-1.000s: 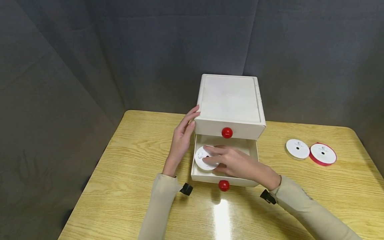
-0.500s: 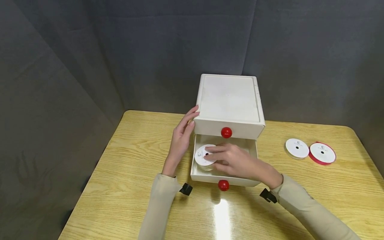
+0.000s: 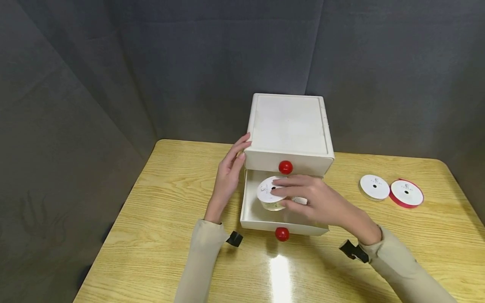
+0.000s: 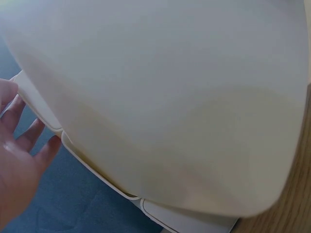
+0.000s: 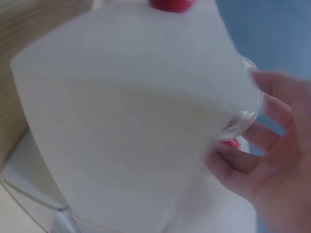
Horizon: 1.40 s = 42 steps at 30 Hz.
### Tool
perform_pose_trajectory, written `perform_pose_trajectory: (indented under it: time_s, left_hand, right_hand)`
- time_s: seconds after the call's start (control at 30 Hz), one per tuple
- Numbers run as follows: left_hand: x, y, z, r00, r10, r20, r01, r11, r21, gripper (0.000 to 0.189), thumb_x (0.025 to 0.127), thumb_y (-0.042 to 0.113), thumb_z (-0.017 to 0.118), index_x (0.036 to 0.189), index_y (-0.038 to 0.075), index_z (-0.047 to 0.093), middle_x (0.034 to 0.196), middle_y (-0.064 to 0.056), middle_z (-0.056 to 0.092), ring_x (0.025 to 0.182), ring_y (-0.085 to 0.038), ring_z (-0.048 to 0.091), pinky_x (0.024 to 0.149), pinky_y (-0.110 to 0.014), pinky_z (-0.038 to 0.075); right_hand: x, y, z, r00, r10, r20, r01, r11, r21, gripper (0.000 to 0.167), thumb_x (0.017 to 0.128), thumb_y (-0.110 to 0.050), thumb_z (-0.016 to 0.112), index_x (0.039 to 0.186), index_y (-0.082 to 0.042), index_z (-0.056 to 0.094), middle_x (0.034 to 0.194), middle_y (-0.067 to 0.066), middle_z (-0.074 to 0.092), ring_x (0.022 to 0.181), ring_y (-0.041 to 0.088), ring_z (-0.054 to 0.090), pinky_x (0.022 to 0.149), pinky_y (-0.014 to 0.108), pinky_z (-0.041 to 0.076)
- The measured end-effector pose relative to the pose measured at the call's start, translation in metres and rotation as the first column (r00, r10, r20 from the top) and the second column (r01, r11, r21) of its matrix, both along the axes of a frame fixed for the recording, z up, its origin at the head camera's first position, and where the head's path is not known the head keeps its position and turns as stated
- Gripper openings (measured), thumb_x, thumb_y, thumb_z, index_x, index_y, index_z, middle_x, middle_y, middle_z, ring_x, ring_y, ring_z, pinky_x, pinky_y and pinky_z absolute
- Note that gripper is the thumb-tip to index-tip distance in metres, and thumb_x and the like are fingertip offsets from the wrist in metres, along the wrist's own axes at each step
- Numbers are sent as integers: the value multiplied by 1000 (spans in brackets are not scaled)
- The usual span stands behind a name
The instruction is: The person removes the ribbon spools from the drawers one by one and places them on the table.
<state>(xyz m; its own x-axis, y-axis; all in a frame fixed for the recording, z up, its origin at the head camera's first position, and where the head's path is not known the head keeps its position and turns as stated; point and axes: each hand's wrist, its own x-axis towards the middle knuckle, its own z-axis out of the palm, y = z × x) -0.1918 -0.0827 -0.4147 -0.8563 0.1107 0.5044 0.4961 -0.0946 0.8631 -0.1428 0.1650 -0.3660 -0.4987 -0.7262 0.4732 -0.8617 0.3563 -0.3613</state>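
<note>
A small white cabinet (image 3: 289, 122) has its lower drawer (image 3: 254, 215) pulled out. In the head view my left hand (image 3: 227, 172) rests against the cabinet's left side, its fingers extended along the top edge. My right hand (image 3: 316, 198) is over the drawer and grips a ribbon spool (image 3: 267, 192) with a white label face and pale ribbon. Fingers lie across the label, and the thumb is at the near side. The right wrist view shows the spool (image 5: 247, 109) clear-rimmed between thumb and fingers, partly hidden by the drawer.
Two more spools lie on the wooden table (image 3: 170, 202) at the right, one pale (image 3: 374, 187) and one with red ribbon (image 3: 406, 193). Each drawer carries a round red knob, the upper (image 3: 286, 167) and the lower (image 3: 282, 234). A dark curtain (image 3: 212, 63) hangs behind.
The spool has come up from the left part of the drawer and moved right, held by my right hand. My left hand stays against the cabinet.
</note>
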Motion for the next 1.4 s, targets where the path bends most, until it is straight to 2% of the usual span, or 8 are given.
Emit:
perform_pose_trajectory:
  time_s: [0.17, 0.33, 0.67, 0.77, 0.97, 1.13, 1.23, 1.4]
  left_hand:
    - [0, 0, 0, 1000, 6, 10, -6, 1000, 0, 35, 110, 7, 44, 140, -5, 58, 158, -8, 48, 150, -16, 37, 124, -36, 30]
    - [1, 0, 1, 1000, 7, 21, -7, 1000, -2, 35, 111, 7, 44, 140, -4, 58, 158, -7, 48, 150, -16, 36, 124, -36, 30]
    - [2, -2, 1, 1000, 18, 18, -17, 1000, -9, 35, 111, 9, 44, 140, -4, 58, 159, -5, 47, 151, -16, 36, 124, -36, 29]
    - [0, -2, 1, 1000, 21, 10, -21, 1000, -6, 35, 111, 8, 44, 140, -5, 58, 159, -7, 47, 151, -17, 36, 125, -36, 29]
    - [1, -3, 2, 1000, 18, 9, -18, 1000, 0, 35, 111, 7, 44, 140, -6, 57, 159, -9, 47, 151, -17, 36, 124, -36, 29]
    - [1, -3, 2, 1000, 16, 14, -16, 1000, 4, 35, 110, 6, 44, 140, -6, 57, 159, -9, 46, 151, -17, 36, 124, -37, 29]
    - [1, -3, 2, 1000, 16, 15, -16, 1000, 4, 34, 110, 5, 44, 140, -6, 57, 159, -9, 46, 151, -17, 36, 124, -36, 29]
    - [0, -3, 1, 1000, 14, 11, -14, 1000, 3, 35, 111, 6, 44, 140, -6, 57, 160, -9, 46, 151, -17, 35, 124, -36, 29]
  right_hand:
    - [9, 18, 14, 999, -27, -21, 25, 998, -57, 41, 107, -42, 56, 117, -9, 80, 125, 8, 74, 112, 30, 71, 96, 37, 59]
    - [17, 34, 25, 997, -60, -40, 55, 993, -109, 39, 107, -43, 57, 117, -13, 80, 124, 6, 74, 111, 26, 72, 99, 12, 48]
    - [20, 76, 36, 977, -205, -59, 189, 960, -204, 38, 103, -42, 65, 115, -10, 81, 120, 4, 76, 118, 0, 65, 68, 10, 43]
    - [21, 86, 36, 970, -239, -44, 222, 946, -238, 29, 99, -31, 73, 113, -7, 81, 119, 5, 76, 116, -3, 65, 64, 10, 41]
    - [27, 102, 30, 942, -335, -13, 321, 911, -258, 26, 85, -10, 82, 110, -7, 82, 118, 8, 76, 95, -8, 65, 50, 9, 29]
    - [28, 117, 19, 908, -418, -22, 395, 872, -290, 22, 89, -18, 81, 107, -4, 82, 119, 7, 76, 74, -8, 52, 49, 9, 27]
    - [25, 127, 8, 882, -468, -47, 438, 854, -281, 24, 88, -19, 82, 107, -5, 82, 118, 9, 76, 85, -12, 60, 53, 9, 31]
    - [23, 143, -17, 835, -548, -37, 528, 819, -223, 33, 76, -2, 85, 108, -8, 82, 118, 6, 76, 107, -16, 59, 55, 11, 32]
